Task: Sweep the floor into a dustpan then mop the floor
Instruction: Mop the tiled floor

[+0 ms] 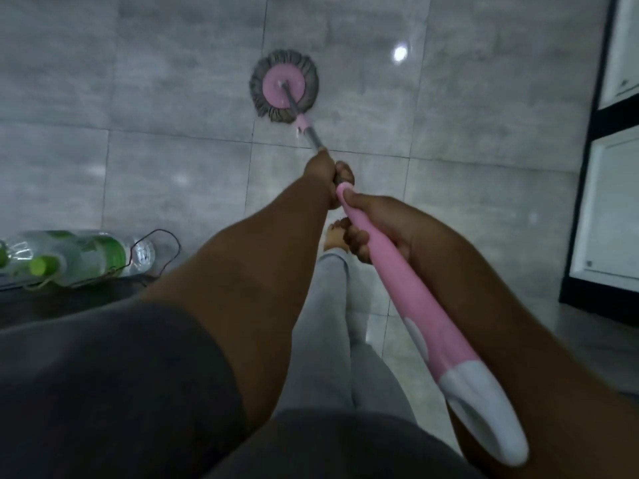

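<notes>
A round mop head with grey strands and a pink disc lies flat on the grey tiled floor ahead of me. Its metal pole runs back toward me into a long pink handle with a white end. My left hand grips the pole further down, where metal meets the pink grip. My right hand grips the pink handle closer to my body. My bare foot shows below the hands.
Clear plastic bottles with green caps lie on the floor at the left, with a thin dark cable looping beside them. A black-framed white cabinet or door runs along the right edge.
</notes>
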Demonstrator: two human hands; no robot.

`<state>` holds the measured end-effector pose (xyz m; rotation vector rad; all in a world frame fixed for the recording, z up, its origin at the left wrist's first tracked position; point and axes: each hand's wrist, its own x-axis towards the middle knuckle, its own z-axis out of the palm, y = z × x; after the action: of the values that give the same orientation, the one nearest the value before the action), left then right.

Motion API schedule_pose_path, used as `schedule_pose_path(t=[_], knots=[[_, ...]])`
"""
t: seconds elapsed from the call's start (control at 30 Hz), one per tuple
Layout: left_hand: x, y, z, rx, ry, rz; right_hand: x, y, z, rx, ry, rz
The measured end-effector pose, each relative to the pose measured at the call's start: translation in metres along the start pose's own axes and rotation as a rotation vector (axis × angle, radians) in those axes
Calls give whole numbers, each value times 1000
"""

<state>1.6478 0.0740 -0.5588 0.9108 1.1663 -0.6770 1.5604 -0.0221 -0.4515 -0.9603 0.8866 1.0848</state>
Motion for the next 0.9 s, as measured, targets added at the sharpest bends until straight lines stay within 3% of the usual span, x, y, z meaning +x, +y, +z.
schedule_pose_path(t=[0.27,0.43,0.7,0.9], knots=[[-100,-169,-86,59,-14,-149,-117,182,11,-18,201,40],[-149,-246,-99,169,-27,-301,-158,255,-30,4,126,87],[-117,-245,-92,152,-46,-307,-113,258,-57,98,31,128],[-49,-186,-66,62,-102,-211,-55,197,-52,156,-9,35]])
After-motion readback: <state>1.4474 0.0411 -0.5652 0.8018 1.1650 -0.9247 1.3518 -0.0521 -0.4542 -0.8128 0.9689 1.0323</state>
